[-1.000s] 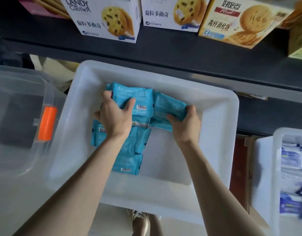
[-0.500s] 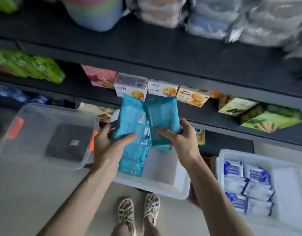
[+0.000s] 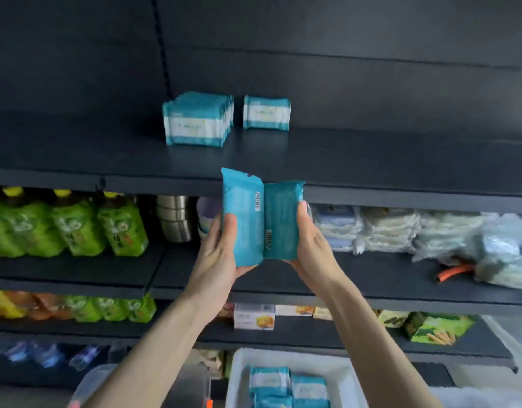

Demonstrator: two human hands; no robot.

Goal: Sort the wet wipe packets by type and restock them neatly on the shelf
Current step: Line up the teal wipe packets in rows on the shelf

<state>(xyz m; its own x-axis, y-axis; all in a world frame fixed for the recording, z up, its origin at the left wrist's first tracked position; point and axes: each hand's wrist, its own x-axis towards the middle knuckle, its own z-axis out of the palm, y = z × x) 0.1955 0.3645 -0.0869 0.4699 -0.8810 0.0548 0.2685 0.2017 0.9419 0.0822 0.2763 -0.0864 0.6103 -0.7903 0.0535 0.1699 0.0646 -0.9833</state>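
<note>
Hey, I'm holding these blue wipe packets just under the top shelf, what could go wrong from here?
1. The teal plastic wipe packets stand side by side, held between your left hand and right hand; one might slip out on the way up.
2. They sit just below the dark top shelf, so they could catch on its front edge.
3. Pushing them in could topple the standing teal-and-white packets already up there.
</note>
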